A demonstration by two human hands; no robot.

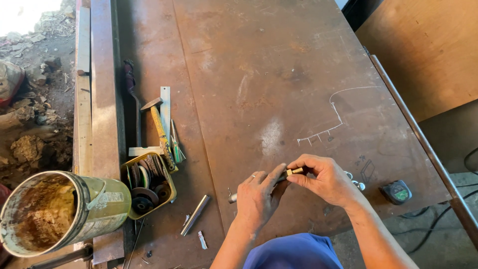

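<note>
L hand (256,195) curled round a rod (232,198); R hand (326,179) pinching a nut (295,171) at its tip, over table (259,74). Tape measure (397,192) to the right, tin of discs (148,187) left.

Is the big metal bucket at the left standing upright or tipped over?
Tipped over: the rusty, grimy metal bucket lies on its side, its open mouth facing the camera and its crusted inside showing.

Over the rusty table (279,74), the left hand (258,195) holds a dark bolt (233,198) and the right hand (326,179) pinches a brass nut (295,171) at its end. A hammer (158,124) lies near a tin (149,185) of discs.
</note>
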